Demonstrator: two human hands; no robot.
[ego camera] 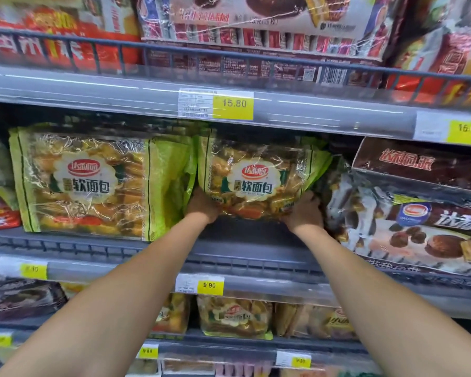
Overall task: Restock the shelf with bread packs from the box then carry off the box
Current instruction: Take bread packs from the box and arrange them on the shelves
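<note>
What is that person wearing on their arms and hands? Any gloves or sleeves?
No sleeves and no gloves. The left arm and the right arm are bare all the way up to the wrists, with no watch or bracelet showing. The left grip and the right grip, the hands, are bare too. Most fingers are hidden, so rings cannot be ruled out.

Left forearm (136, 281) and right forearm (365, 281) are bare along their visible length; left hand (201, 204) and right hand (303, 213) are bare too.
</note>
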